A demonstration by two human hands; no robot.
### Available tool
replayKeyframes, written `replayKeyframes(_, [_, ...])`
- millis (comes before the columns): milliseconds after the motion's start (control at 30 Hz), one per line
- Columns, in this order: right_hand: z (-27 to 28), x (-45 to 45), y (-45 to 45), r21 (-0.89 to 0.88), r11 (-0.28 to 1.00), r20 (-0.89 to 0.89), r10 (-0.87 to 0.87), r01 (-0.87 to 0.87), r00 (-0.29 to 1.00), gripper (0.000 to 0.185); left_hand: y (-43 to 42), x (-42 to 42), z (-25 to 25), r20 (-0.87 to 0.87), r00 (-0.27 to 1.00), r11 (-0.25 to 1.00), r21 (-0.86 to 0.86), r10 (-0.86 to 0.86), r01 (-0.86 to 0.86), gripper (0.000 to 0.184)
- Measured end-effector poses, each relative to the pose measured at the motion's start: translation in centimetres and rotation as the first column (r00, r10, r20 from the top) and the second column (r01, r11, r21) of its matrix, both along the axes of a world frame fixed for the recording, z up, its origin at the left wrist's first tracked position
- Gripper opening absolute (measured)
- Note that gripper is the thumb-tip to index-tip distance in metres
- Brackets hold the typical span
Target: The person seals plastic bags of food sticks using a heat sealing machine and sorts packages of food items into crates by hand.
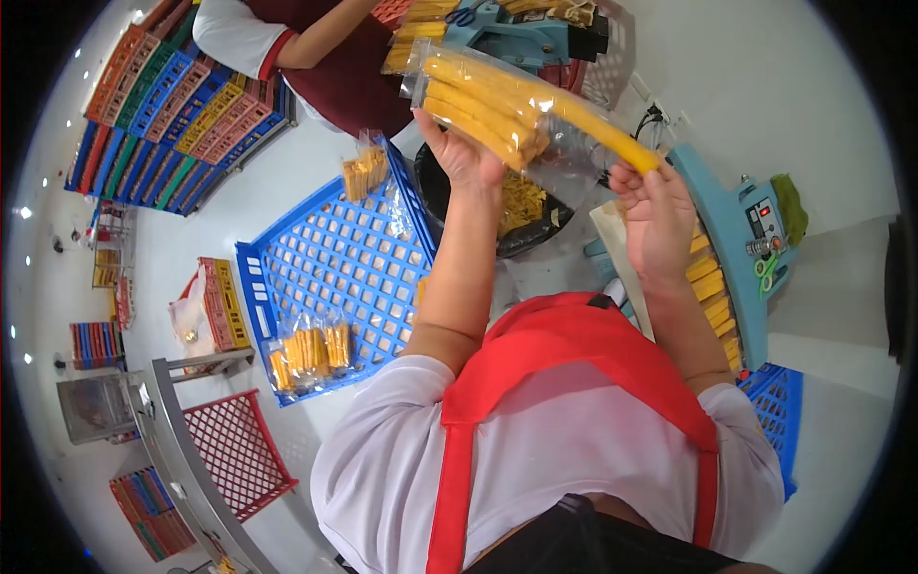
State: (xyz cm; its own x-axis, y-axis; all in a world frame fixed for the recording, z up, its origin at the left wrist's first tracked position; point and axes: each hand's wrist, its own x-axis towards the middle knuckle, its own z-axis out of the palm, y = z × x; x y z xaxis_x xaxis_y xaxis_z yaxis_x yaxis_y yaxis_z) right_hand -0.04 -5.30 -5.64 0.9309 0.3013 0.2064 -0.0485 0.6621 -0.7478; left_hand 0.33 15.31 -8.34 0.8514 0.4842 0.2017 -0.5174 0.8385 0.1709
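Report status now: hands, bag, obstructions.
Left hand holding clear bag of yellow sticks. Right hand gripping the end of one stick. Nothing visibly blocking either hand.

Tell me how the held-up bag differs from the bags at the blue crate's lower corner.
The held bag is raised in the air; the crate bags rest in the blue crate. The held bag is single; the crate bags lie bunched together. Both are clear and contain yellow sticks.
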Motion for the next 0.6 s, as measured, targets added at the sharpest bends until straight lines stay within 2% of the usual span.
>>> replayKeyframes(33, [0.1, -0.4, 0.5, 0.005, 0.999, -0.018, 0.039, -0.039, 0.999, 0.024, 0.0, 0.0, -0.2, 0.075, 0.992, 0.994, -0.025, -0.105, 0.107, 0.067])
replayKeyframes(67, [0.2, -0.8, 0.9, 0.009, 0.997, -0.034, 0.081, -0.081, 0.996, 0.024, 0.0, 0.0, -0.4, 0.073, 0.991, 0.993, -0.018, -0.115, 0.117, 0.067])
replayKeyframes(133, [0.4, -1.2, 1.6, -0.019, 0.998, -0.010, 0.064, -0.064, 0.998, 0.024, -0.4, -0.5, 0.1, 0.276, 0.912, 0.931, -0.115, -0.304, 0.346, 0.065])
replayKeyframes(200, [0.5, -1.4, 1.8, -0.055, 0.997, 0.011, 0.055, -0.054, 0.998, 0.024, 0.0, -0.2, -0.4, 0.261, 0.914, 0.930, -0.117, -0.310, 0.349, 0.065])
replayKeyframes(267, [0.3, -1.3, 1.9, -0.086, 0.995, 0.109, 0.062, -0.053, 0.992, 0.024, 0.1, -0.1, -0.9, 0.247, 0.917, 0.929, -0.122, -0.312, 0.349, 0.065])
replayKeyframes(367, [-0.6, -0.9, 1.9, -0.067, 0.995, 0.145, 0.084, -0.074, 0.986, 0.024, -0.8, -0.2, -0.6, 0.179, 0.948, 0.953, -0.100, -0.264, 0.285, 0.065])
replayKeyframes(433, [-0.9, -1.1, 2.0, -0.081, 0.992, 0.151, 0.106, -0.094, 0.983, 0.024, -1.5, -0.1, -0.4, 0.141, 0.971, 0.979, -0.033, -0.194, 0.201, 0.062])
replayKeyframes(600, [-0.6, -1.4, 2.3, -0.086, 0.991, 0.134, 0.115, -0.104, 0.984, 0.025, -1.4, 0.0, -1.5, 0.097, 0.983, 0.988, -0.003, -0.154, 0.155, 0.057])
